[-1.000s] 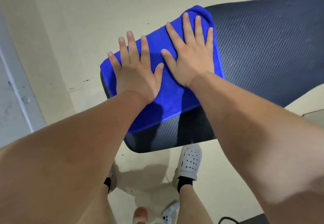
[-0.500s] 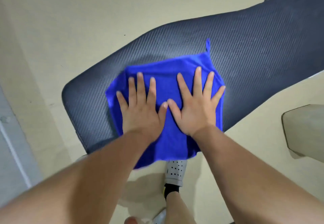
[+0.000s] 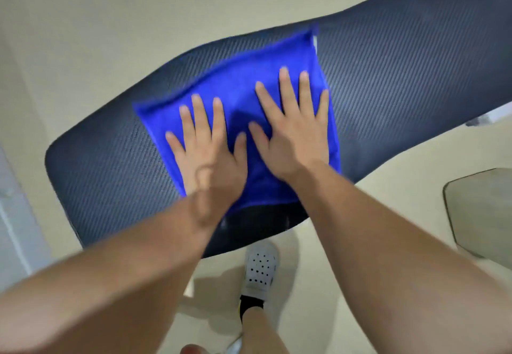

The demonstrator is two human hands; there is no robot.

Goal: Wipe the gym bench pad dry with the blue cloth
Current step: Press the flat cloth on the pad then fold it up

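Note:
A dark textured gym bench pad (image 3: 401, 76) runs diagonally from the lower left to the upper right. The blue cloth (image 3: 241, 84) lies spread flat across its middle. My left hand (image 3: 210, 157) presses palm down on the cloth's near left part, fingers spread. My right hand (image 3: 293, 132) lies flat beside it on the right part, its fingers near the cloth's right edge. Neither hand grips the cloth. The frame is blurred by motion.
Beige floor surrounds the bench. My foot in a white perforated shoe (image 3: 260, 267) stands just below the pad's near edge. A grey angular plate (image 3: 482, 209) lies on the floor at right. A pale frame (image 3: 11, 215) runs along the left edge.
Both hands have slid the cloth from the pad's left end toward its middle and right, staying flat on it. The camera view followed along the bench.

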